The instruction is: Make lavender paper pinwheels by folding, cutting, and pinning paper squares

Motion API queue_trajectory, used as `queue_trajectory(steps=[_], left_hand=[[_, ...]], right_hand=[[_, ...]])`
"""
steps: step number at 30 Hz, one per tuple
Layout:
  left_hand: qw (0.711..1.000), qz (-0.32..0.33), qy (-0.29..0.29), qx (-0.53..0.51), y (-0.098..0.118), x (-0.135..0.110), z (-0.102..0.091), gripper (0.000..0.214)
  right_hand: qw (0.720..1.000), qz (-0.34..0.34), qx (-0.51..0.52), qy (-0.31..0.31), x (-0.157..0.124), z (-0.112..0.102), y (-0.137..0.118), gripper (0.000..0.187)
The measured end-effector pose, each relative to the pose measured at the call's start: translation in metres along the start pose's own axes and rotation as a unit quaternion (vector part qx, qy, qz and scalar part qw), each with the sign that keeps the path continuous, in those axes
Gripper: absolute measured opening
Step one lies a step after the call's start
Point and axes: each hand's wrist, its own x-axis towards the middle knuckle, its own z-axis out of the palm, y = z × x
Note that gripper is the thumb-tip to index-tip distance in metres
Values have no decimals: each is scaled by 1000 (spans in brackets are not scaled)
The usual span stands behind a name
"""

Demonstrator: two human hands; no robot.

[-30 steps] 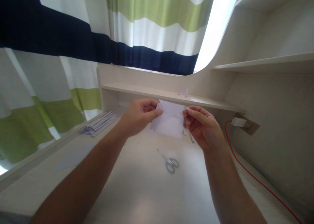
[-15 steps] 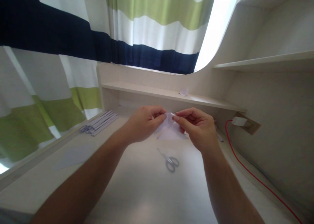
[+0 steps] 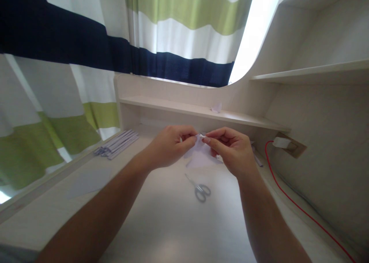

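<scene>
Both of my hands are raised over a pale wooden desk (image 3: 161, 220) and pinch one piece of white paper (image 3: 198, 157) between them. My left hand (image 3: 170, 145) grips the paper's top edge with thumb and forefinger. My right hand (image 3: 230, 149) pinches the same top edge right beside it, fingertips almost touching. The paper hangs folded below the fingers. Small grey-handled scissors (image 3: 199, 188) lie flat on the desk just below the hands.
A bundle of white paper strips (image 3: 117, 143) lies at the desk's left back. A flat sheet (image 3: 89, 180) rests at the left. A small paper scrap (image 3: 216, 107) sits on the low shelf. A red cable (image 3: 291, 201) runs from a wall plug (image 3: 281, 142) along the right side.
The paper was spread wide between my hands a second ago. My right hand moved left to meet my left, bringing the paper's two sides together. Little has changed in the last half second.
</scene>
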Motion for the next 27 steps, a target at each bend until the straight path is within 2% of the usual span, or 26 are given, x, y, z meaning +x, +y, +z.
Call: queue_trajectory(steps=[10, 17, 23, 27], left_hand=[[1000, 6, 5, -6, -3, -1, -1, 27], [999, 17, -20, 18, -3, -2, -3, 31], [998, 10, -33, 48, -4, -2, -4, 33], [998, 16, -40, 51, -3, -2, -5, 29]], right_hand=[[1000, -4, -3, 15, -3, 3, -5, 17], [997, -34, -64, 19, -6, 1, -2, 13], [983, -85, -161, 18, -8, -2, 0, 5], [981, -96, -170, 19, -9, -3, -1, 6]])
